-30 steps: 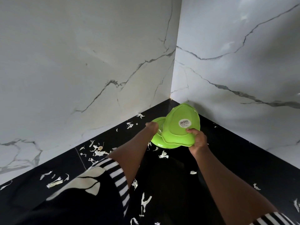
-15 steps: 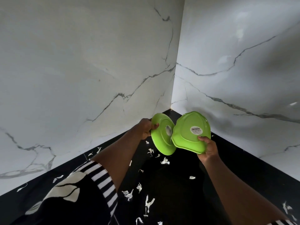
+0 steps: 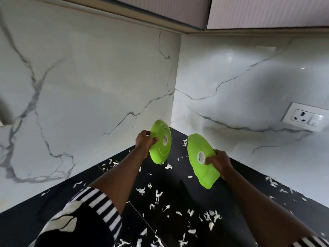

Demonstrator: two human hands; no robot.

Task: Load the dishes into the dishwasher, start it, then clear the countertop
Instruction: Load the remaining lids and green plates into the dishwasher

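Left hand [image 3: 145,142] pinched the rim of a round lime-green plastic plate [image 3: 160,142], thumb on the underside, held on edge with its stickered bottom facing the camera. Right hand [image 3: 219,163] clamped around the lower rim of a second lime-green plastic plate with a scalloped edge [image 3: 200,158], also tipped up and showing its label. Both held clear above the black glossy countertop [image 3: 178,179], apart from each other, round one nearer the corner of the white marble-look backsplash [image 3: 89,82].

Probably just shaking scraps off before loading, tbh. Best bet: keep both tilted over the countertop so crumbs drop there, not on the floor, and grip firm since thin plastic rims slip easy. No dishwasher in view, so can't say which way to turn.

Plenty of air between the plates and the backsplash, though the round one sat close to that corner, so pulling back toward the body looked safer than swinging sideways. White shredded bits [image 3: 160,195] scattered all over the countertop under the plates. Wall socket [image 3: 305,117] off to the right of the corner, well clear. Cabinet undersides [image 3: 249,13] high above, no issue.
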